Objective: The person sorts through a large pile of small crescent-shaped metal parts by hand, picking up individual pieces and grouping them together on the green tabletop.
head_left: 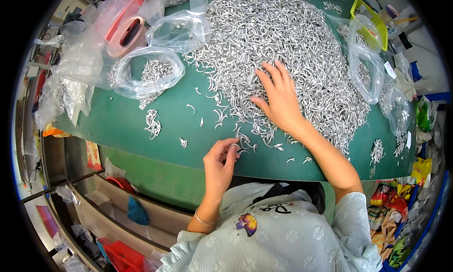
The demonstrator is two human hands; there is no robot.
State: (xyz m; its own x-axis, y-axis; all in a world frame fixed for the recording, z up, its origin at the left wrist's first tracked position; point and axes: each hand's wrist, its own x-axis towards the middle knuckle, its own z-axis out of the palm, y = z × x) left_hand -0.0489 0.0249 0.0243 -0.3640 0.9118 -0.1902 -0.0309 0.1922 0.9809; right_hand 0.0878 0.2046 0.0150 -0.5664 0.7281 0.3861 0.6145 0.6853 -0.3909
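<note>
Right hand (281, 100) lies flat, fingers spread, on the large heap of small curved silver metal hooks (283, 41) on the green table (141, 130). Left hand (219, 166), at the heap's near edge, has its fingers pinching one hook (235, 145).

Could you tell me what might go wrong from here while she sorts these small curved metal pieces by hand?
Loose pieces lie close to the near edge of the green table and might slip off into the shelves below. The right hand lies flat on the big pile, so pointed ends could prick the bare palm. The left hand pinches one piece only at the fingers, an easy grip to lose.
</note>
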